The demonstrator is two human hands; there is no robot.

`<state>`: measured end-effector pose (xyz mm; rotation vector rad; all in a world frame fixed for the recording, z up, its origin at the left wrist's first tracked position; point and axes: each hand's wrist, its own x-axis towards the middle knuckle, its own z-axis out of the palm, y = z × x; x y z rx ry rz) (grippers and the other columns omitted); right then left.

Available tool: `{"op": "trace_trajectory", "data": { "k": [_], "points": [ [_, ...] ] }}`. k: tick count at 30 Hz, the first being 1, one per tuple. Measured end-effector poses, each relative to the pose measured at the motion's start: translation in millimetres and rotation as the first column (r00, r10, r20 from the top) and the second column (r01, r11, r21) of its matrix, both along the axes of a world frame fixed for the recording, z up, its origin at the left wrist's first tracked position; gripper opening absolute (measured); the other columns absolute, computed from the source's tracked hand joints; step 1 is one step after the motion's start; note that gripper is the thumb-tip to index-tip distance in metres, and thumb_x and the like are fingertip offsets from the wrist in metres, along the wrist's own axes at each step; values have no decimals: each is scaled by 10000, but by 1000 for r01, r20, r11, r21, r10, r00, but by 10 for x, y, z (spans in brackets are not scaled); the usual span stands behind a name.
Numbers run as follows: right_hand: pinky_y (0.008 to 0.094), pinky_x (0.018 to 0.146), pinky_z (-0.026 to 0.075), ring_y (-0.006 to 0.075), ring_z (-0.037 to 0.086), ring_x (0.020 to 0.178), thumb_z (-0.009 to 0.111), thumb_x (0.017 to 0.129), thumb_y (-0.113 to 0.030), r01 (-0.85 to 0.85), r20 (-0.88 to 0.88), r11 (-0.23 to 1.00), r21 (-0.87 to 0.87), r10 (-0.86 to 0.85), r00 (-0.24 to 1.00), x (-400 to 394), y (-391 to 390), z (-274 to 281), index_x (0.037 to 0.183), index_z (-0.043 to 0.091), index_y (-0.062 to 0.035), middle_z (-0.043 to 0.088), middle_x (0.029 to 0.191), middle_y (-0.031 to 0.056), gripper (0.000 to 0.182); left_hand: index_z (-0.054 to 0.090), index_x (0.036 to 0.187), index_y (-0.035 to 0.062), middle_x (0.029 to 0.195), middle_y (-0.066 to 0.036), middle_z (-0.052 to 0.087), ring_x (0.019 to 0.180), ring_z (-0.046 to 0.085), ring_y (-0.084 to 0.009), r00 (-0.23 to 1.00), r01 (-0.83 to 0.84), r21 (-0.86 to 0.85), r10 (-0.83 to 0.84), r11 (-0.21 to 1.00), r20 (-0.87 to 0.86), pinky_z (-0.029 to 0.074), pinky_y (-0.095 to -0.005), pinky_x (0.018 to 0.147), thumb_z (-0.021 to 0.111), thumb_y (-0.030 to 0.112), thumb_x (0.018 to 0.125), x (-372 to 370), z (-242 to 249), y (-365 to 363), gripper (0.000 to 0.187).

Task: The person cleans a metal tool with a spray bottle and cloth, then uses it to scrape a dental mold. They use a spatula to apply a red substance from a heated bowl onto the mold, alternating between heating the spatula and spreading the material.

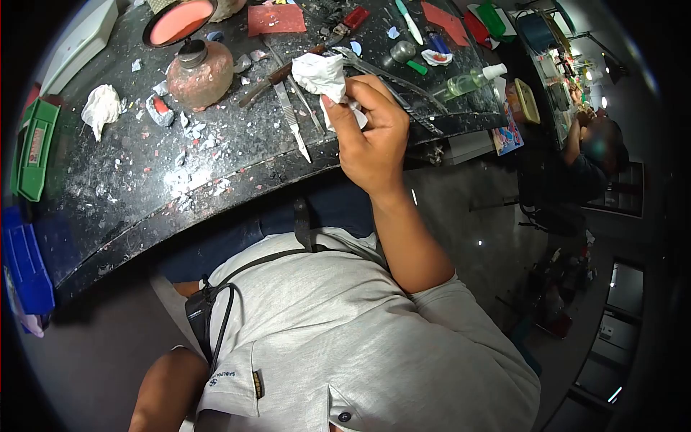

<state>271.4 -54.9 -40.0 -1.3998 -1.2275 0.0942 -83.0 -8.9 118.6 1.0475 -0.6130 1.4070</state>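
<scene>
My right hand is raised just over the table's near edge, thumb and fingers closed on a crumpled white tissue. Whether anything is wrapped inside the tissue cannot be seen. Beside the hand, a scalpel-like knife lies on the dark table, its tip pointing toward me. A brown-handled knife lies partly behind the tissue. Of my left side only the arm shows at lower left, with a small patch of skin beside a black device at my waist; no fingers of my left hand are visible.
A round glass burner and a dish of pink wax stand at the back left. Another crumpled tissue, green tray and blue tray are leftward. A spray bottle lies rightward. Another person sits far right.
</scene>
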Motion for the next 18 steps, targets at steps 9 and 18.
{"op": "trace_trajectory", "data": {
  "k": [9, 18],
  "points": [
    [222, 677, 444, 76, 565, 792, 719, 904, 26, 8, 4, 1000, -17, -8, 1000, -8, -3, 9, 1013, 696, 91, 642, 937, 53, 129, 708, 912, -24, 942, -127, 769, 711, 725, -208, 987, 161, -8, -161, 987, 18, 509, -270, 522, 666, -178, 805, 90, -34, 109, 192],
    [263, 624, 454, 141, 606, 735, 707, 868, -24, 21, -4, 1000, -12, -21, 1000, 4, 11, -7, 1017, 712, 77, 650, 884, 90, 181, 706, 908, -22, 967, -134, 775, 701, 724, -206, 988, 153, -15, -153, 988, 4, 508, -273, 522, 670, -171, 814, 68, -13, 105, 180]
  ]
}}
